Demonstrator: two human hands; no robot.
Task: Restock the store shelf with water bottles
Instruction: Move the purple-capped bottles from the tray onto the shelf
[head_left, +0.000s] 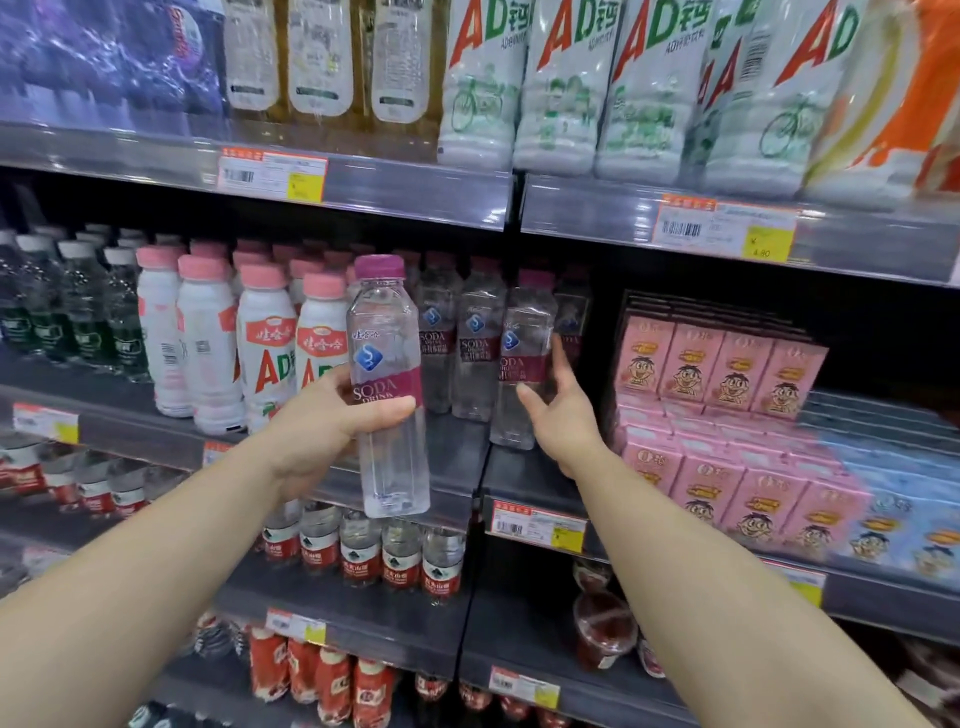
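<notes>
Bottle (left hand) upright before pink-capped bottles, shelf.

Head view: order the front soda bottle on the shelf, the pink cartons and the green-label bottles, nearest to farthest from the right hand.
1. Front soda bottle on the shelf, touching the right hand's fingers.
2. Pink cartons, just to its right.
3. Green-label bottles, far left of the same shelf.

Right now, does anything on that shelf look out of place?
One soda bottle stands further forward than its row, by the right hand. The left hand holds another bottle upright. Nothing spilled.
</notes>
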